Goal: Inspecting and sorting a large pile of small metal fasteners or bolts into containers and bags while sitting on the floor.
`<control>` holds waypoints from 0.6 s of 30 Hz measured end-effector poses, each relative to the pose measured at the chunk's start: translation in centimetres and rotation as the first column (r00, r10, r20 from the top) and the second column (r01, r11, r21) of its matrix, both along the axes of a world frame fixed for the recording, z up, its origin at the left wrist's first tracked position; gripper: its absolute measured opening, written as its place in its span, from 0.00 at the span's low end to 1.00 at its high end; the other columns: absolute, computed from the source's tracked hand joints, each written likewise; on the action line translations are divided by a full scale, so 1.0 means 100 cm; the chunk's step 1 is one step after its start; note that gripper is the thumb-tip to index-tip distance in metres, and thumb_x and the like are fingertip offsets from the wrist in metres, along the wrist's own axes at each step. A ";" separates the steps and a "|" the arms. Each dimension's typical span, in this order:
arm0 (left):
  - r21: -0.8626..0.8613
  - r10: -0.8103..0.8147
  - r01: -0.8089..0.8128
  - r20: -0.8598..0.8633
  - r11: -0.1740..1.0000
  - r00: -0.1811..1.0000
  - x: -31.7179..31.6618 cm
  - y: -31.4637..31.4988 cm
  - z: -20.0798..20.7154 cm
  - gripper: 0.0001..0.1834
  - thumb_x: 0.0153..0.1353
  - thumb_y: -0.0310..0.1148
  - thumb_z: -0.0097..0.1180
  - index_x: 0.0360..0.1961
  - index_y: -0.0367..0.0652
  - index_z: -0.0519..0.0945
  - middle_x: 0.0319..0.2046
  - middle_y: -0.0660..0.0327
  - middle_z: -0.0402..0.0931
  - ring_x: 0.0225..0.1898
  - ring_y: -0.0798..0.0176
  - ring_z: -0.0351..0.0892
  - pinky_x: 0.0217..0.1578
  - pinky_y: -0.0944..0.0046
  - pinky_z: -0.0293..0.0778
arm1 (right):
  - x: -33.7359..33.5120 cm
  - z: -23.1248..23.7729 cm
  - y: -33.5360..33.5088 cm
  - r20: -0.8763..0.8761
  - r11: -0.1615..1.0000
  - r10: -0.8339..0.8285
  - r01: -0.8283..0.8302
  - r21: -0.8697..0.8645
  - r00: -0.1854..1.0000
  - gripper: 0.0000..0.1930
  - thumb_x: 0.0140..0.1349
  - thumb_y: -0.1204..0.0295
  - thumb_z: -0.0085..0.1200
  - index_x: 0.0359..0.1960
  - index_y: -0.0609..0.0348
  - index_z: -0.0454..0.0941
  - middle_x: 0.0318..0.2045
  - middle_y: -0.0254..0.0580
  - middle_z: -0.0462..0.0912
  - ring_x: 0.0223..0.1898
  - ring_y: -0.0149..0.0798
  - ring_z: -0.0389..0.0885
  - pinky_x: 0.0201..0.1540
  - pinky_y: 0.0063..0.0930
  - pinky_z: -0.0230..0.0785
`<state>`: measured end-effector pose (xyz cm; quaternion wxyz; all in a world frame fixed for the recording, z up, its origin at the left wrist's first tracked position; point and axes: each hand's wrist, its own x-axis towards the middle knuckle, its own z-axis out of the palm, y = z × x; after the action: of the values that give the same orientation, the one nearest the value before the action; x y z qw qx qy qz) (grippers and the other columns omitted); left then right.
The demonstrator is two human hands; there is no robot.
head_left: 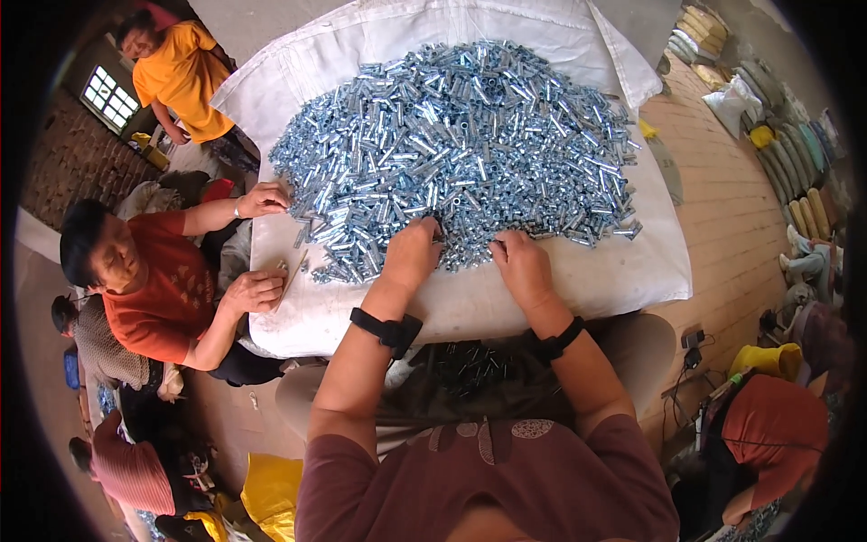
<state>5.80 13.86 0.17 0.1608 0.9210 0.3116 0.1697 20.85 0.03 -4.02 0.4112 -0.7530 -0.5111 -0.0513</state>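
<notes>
A broad heap of small, shiny blue-silver metal sleeves (461, 135) lies on a white cloth (470, 307) spread over the table. At the near edge of the heap, my left hand (413, 253) has its fingers curled in among the pieces. My right hand (524, 264) is a little to the right, with thumb and fingers pinched at the same edge. Whatever either hand holds is hidden or too small to name. Between the hands lie smaller loose metal pieces (465, 253). Dark slender pieces (474, 366) rest below the table edge, in my lap.
At the left, a person in a red shirt (167, 289) works at the heap with both hands, one holding a thin stick-like thing. Another person in orange (181, 77) stands behind. Filled sacks (786, 163) line the right wall. Yellow sacks (271, 492) and other workers surround me.
</notes>
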 end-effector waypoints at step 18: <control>0.231 0.016 0.019 -0.149 0.973 0.989 0.020 -0.001 -0.006 0.05 0.49 0.25 0.54 0.30 0.39 0.74 0.31 0.49 0.77 0.29 0.45 0.78 0.30 0.53 0.75 | 0.005 -0.005 -0.010 -0.370 0.987 0.011 0.050 0.153 0.929 0.06 0.57 0.72 0.55 0.32 0.61 0.78 0.29 0.46 0.80 0.29 0.44 0.79 0.33 0.32 0.71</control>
<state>7.78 13.72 -0.45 0.0286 0.9438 0.3002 0.1351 21.32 -0.92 -4.53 0.5584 -0.7189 -0.4115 0.0463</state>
